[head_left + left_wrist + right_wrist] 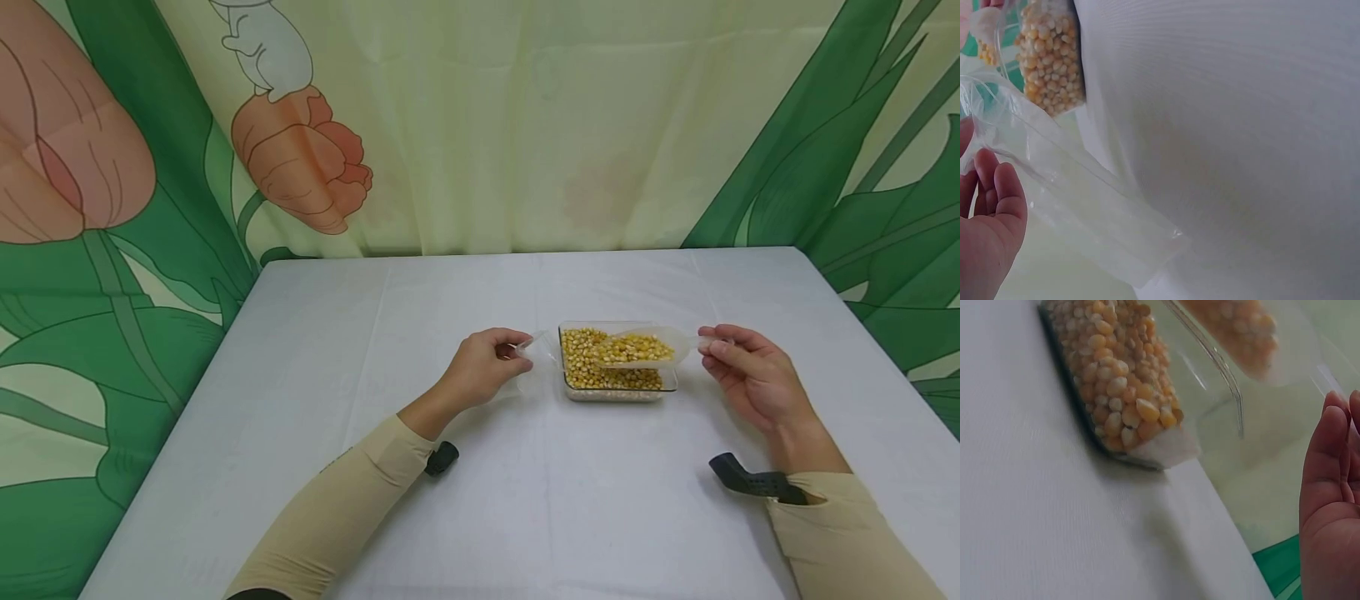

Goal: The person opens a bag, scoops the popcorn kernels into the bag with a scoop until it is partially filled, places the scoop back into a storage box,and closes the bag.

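Note:
A clear rectangular glass container (615, 395) full of yellow corn kernels (577, 350) stands on the table. Over it hangs a translucent scoop (681, 343), heaped with kernels. My right hand (757, 379) pinches the scoop's handle between thumb and fingers, to the right of the container. On the container's left, my left hand (480, 367) grips the rim of a clear plastic bag (1091, 194) with thumb and fingers. In the left wrist view the bag droops down and looks flat, with no kernels visible inside. Its mouth is near the container's left side.
A white cloth covers the table (420, 333). Behind it hangs a curtain (525, 125) printed with flowers and leaves. A black wrist strap piece (757, 482) sticks out by the right sleeve, and another dark piece (442, 458) shows under the left wrist.

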A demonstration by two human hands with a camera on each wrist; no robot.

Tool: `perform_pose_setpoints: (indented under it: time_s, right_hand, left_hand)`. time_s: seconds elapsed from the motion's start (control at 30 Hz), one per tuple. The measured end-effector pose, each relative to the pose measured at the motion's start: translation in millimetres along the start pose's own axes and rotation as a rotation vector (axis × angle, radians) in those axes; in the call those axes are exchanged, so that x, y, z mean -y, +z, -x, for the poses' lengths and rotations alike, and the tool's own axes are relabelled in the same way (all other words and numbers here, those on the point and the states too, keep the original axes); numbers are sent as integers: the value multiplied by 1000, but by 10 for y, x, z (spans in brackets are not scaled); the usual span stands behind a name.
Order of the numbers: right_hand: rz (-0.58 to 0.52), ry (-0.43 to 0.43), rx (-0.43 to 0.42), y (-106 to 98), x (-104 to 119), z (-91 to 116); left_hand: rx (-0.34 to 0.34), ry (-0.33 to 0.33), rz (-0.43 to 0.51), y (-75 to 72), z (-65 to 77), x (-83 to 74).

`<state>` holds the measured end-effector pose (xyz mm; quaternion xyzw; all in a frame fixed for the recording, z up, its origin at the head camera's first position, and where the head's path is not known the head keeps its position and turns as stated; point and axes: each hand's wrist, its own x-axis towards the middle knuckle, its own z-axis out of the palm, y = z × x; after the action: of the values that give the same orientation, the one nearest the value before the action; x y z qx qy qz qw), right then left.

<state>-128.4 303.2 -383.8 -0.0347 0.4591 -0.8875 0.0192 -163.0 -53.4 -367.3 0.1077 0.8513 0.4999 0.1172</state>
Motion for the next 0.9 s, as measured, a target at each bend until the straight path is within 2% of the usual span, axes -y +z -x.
perform_pose_setpoints:
  time_s: [0.4, 0.7, 0.9]
  right_hand:
    - [29, -78, 112, 409, -86, -99]
    - [219, -98, 115, 635, -152, -164]
    - [278, -90, 109, 705, -158, -182]
  left_hand:
    - [11, 14, -15, 32, 0, -38]
    - [11, 30, -6, 36, -4, -34]
    - [5, 48, 2, 35, 0, -38]
